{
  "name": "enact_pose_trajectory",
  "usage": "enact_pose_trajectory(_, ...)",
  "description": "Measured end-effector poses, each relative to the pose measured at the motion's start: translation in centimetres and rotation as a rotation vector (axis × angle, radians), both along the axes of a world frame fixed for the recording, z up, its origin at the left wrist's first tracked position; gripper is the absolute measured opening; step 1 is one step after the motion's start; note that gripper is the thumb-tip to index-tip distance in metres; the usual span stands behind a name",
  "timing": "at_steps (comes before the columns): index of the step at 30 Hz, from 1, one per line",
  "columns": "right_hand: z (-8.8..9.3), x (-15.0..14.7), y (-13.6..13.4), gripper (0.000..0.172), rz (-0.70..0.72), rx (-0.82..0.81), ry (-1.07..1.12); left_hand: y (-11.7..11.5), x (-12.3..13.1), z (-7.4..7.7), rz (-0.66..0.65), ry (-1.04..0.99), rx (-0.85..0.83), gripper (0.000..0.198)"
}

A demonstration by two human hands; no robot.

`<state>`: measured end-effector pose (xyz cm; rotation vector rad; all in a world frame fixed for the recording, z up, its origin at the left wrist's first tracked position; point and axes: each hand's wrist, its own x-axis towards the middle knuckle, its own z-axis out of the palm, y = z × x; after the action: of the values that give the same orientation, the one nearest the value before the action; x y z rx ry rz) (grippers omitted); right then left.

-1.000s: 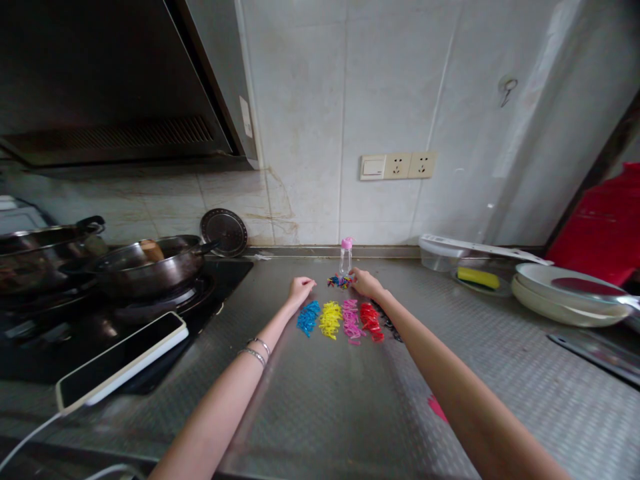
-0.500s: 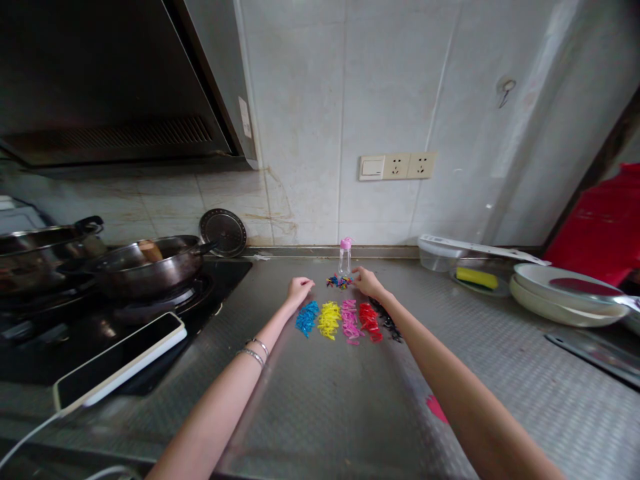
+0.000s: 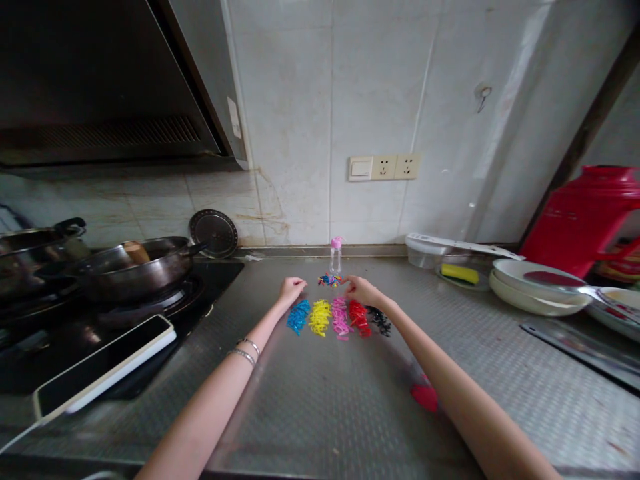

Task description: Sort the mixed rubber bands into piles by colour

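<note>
Although five single-colour piles (image 3: 341, 317) lay sorted nearer, a mixed far pile (image 3: 329, 281) remained between left hand (image 3: 292, 291) and right hand (image 3: 363, 292), whose grips, open or closed, I couldn't tell.

Two silvery bracelets (image 3: 242, 353) on left forearm (image 3: 210, 401)

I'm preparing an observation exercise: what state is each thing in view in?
Mixed pile, multicoloured
Blue pile, unmixed
Yellow pile, unmixed
Pink pile, unmixed
Red pile, unmixed
Black pile, unmixed
Bottle, upright, capped
Sockets, nothing plugged in
Phone, screen dark, cable attached
Pan, uncovered
Dark disc, standing on edge
</note>
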<state>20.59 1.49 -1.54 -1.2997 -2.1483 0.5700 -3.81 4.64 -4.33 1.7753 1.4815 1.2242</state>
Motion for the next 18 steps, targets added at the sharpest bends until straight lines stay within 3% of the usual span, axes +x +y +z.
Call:
enact_pose_trajectory(10,-0.2,0.4,-0.2,0.042,0.016,-0.015,0.107,-0.1,0.0,0.0,-0.005,0.012,-0.037,0.024)
enact_pose_trajectory(18,0.1,1.5,-0.1,0.028,-0.075,0.085,0.129,0.7,0.3,1.0,-0.077,0.130,0.021,0.019)
